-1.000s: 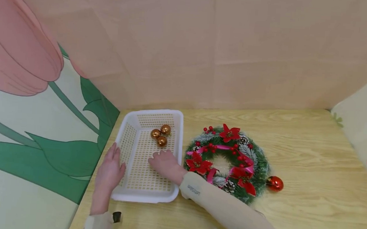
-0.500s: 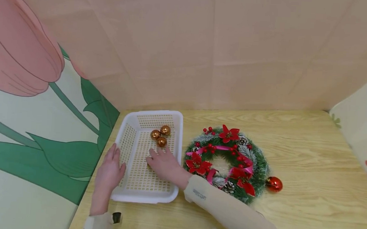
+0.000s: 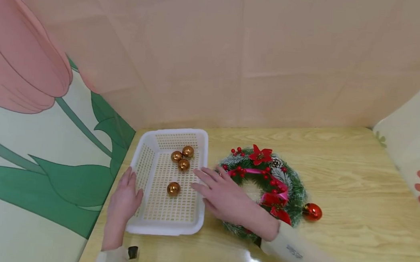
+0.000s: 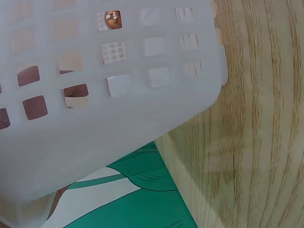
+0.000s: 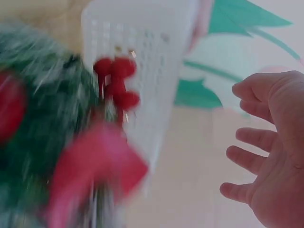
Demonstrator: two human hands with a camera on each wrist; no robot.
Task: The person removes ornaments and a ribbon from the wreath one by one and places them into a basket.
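Observation:
A white perforated basket [image 3: 143, 219] stands on the wooden table at the left. Three copper baubles [image 3: 182, 157] cluster at its far end, and a fourth copper bauble [image 3: 173, 189] lies alone in its middle. My left hand [image 3: 125, 196] rests flat against the basket's left wall [image 4: 118, 123]. My right hand [image 3: 224, 194] hovers with spread, empty fingers [image 5: 247, 156] over the basket's right rim and the left side of a Christmas wreath [image 3: 286, 183]. The wreath [image 5: 52, 128] is blurred in the right wrist view.
A red bauble [image 3: 312, 212] lies on the table against the wreath's right edge. Padded walls with flower prints close the table on the left, back and right. Bare wooden table [image 3: 353, 204] extends to the right of the wreath.
My right hand has come out of the basket to the right and opened, leaving a copper bauble on the basket floor. The left hand has stayed put.

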